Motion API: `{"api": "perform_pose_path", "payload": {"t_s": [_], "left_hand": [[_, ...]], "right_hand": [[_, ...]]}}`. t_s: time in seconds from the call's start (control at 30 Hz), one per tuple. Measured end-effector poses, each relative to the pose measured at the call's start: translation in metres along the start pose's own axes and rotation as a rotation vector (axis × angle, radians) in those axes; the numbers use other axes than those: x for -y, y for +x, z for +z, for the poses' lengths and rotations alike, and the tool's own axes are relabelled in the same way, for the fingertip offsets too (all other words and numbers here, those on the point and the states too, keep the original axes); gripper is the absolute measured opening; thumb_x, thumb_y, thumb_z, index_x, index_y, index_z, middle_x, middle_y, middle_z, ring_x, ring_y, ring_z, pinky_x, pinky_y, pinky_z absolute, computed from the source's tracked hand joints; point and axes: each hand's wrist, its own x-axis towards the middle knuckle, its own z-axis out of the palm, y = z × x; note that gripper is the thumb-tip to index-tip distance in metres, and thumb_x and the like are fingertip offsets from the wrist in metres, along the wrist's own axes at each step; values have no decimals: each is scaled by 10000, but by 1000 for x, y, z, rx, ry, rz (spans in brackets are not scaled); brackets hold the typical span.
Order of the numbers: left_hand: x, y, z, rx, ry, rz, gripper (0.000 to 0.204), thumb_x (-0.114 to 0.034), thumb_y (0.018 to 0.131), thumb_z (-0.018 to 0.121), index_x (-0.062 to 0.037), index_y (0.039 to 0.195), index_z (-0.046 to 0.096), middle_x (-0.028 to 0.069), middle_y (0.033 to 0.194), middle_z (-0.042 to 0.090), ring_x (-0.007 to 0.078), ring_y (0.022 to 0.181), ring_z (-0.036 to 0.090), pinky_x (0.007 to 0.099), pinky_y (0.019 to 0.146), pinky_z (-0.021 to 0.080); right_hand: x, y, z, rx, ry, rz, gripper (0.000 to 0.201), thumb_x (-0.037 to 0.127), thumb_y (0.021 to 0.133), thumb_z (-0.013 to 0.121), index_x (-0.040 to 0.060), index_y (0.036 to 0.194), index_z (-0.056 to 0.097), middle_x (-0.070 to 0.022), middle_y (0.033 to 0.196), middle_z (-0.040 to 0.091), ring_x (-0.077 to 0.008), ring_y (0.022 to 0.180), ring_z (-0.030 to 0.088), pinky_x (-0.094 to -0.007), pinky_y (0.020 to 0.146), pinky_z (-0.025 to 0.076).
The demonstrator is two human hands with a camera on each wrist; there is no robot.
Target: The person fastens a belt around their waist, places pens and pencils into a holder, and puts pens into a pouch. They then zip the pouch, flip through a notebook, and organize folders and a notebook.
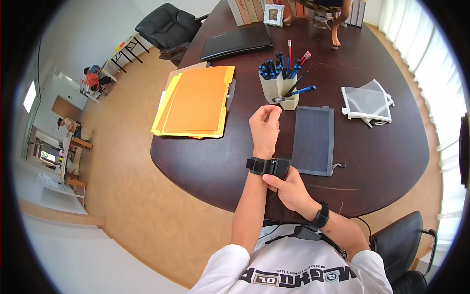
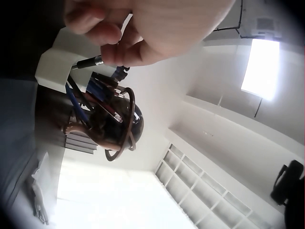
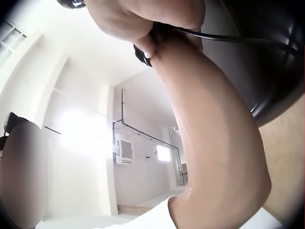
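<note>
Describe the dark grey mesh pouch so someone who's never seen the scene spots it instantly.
On the dark desk, find the holder full of pens. The pouch lies flat on the near side of it, slightly right. It's dark grey with a pull at its near right corner, unlike the white-edged mesh items further right.

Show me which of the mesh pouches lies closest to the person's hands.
The gray pouch, lying flat just right of the left hand. The white mesh is farther right, past it.
</note>
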Motion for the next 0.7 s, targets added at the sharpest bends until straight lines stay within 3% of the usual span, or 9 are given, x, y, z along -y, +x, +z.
{"api": "perform_pose_path", "payload": {"t_s": [0.17, 0.27, 0.37, 0.43, 0.57, 0.7], "left_hand": [[5, 2, -6, -24, -68, 14, 98, -104, 942, 634, -8, 938, 654, 16, 762, 615, 38, 518, 436, 214, 447, 329], [7, 5, -12, -30, -91, 41, 94, -98, 946, 629, -7, 938, 653, 19, 756, 612, 41, 515, 434, 215, 445, 328], [13, 11, -21, -36, -128, 67, 89, -92, 950, 627, -7, 936, 651, 17, 747, 608, 45, 516, 439, 211, 441, 327], [14, 13, -22, -49, -157, 81, 79, -84, 948, 635, -11, 928, 656, 9, 755, 608, 39, 535, 457, 203, 439, 338], [15, 0, -17, -22, -180, 53, 98, -101, 966, 618, -12, 947, 654, 11, 760, 599, 46, 530, 440, 213, 447, 328], [6, -47, 10, 216, 18, -66, 118, -94, 979, 608, 1, 1044, 635, 68, 983, 656, 117, 797, 625, 259, 636, 514]], "right_hand": [[-2, 4, -6, 6, -108, 13, 448, 72, 890, 736, -49, 1247, 492, -109, 1155, 602, -155, 1051, 615, -309, 905, 533], [12, 0, -7, -72, -605, -244, 600, 85, 866, 760, -56, 1341, 420, -139, 1181, 582, -157, 1032, 616, -321, 892, 539], [44, -1, -11, -174, -579, -295, 695, 93, 850, 772, -38, 1402, 369, -164, 1207, 564, -150, 988, 621, -316, 851, 546], [70, 15, -28, -145, -493, -454, 517, 48, 888, 712, -19, 1328, 451, -112, 1108, 618, -117, 906, 625, -263, 760, 536], [124, 48, -52, -327, -199, -596, 217, 119, 968, 642, 5, 1144, 588, -54, 928, 657, -115, 820, 632, -267, 748, 536], [148, 64, -68, -427, -98, -736, 215, 189, 958, 674, 24, 1080, 610, -40, 876, 649, -96, 758, 607, -254, 698, 518]]}}
